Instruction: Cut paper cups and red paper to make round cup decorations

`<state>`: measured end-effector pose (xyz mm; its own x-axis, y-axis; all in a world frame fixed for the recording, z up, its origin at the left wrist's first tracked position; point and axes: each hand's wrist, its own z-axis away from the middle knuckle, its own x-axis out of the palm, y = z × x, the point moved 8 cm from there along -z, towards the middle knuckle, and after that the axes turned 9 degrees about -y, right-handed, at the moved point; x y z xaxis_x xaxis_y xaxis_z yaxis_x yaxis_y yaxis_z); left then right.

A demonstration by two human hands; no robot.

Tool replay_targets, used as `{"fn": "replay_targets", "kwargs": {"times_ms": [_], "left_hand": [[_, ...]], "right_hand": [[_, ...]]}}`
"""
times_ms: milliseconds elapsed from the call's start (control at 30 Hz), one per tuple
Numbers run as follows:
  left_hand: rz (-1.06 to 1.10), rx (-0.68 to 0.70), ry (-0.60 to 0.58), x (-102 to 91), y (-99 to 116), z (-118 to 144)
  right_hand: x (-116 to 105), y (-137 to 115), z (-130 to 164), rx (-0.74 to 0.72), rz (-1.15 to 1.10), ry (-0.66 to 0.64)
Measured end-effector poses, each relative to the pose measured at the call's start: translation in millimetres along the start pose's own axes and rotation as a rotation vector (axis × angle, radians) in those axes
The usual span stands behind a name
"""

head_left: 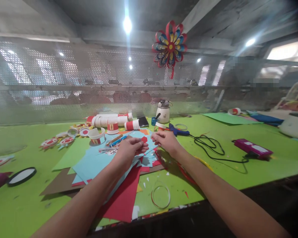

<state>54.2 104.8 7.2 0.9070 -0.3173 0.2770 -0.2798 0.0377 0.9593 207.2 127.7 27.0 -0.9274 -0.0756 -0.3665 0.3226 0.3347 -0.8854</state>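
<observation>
My left hand point(132, 147) is closed in a pinch on a small red paper piece point(144, 139) with angular edges, held above the stacked paper. Close by on its right, my right hand point(167, 141) has thumb and forefinger pressed together; whatever sits between them is too small to name. Under both hands lie light blue paper sheets point(89, 165), with a red sheet point(124, 201) and a brown sheet point(57, 183) partly beneath. Pens point(118, 141) and white paper scraps lie left of my left hand. Just beyond my right hand rests a blue glue gun point(179, 131).
Paper cups point(112, 127) and a stacked row of cups point(106, 121) stand behind the paper. A white bottle point(163, 112) is at the back. The glue gun's black cord point(208, 145) loops toward a purple box point(253, 148). A tape ring point(160, 197) lies near the front edge.
</observation>
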Motion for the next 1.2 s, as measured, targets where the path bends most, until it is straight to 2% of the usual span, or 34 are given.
{"fn": "replay_targets", "kwargs": {"times_ms": [133, 233, 433, 800, 933, 1200], "left_hand": [[-0.018, -0.004, -0.01, 3.6, 0.7, 1.8], [-0.02, -0.007, -0.038, 8.5, 1.9, 3.3], [0.032, 0.002, -0.045, 9.3, 4.7, 4.3], [0.146, 0.017, 0.024, 4.0, 7.9, 9.8], [0.106, 0.071, -0.015, 6.8, 9.5, 8.9], [0.081, 0.101, -0.006, 6.2, 12.5, 7.9]], "right_hand": [[18.7, -9.3, 8.0, -0.01, -0.117, -0.151], [24.6, -14.3, 11.5, -0.024, -0.167, -0.199], [24.5, -18.8, 14.0, -0.045, -0.238, -0.23], [28.4, -22.5, 18.6, -0.038, -0.334, -0.264], [28.9, -24.0, 20.2, -0.038, -0.351, -0.274], [28.8, -26.0, 21.3, -0.065, -0.405, -0.294]]}}
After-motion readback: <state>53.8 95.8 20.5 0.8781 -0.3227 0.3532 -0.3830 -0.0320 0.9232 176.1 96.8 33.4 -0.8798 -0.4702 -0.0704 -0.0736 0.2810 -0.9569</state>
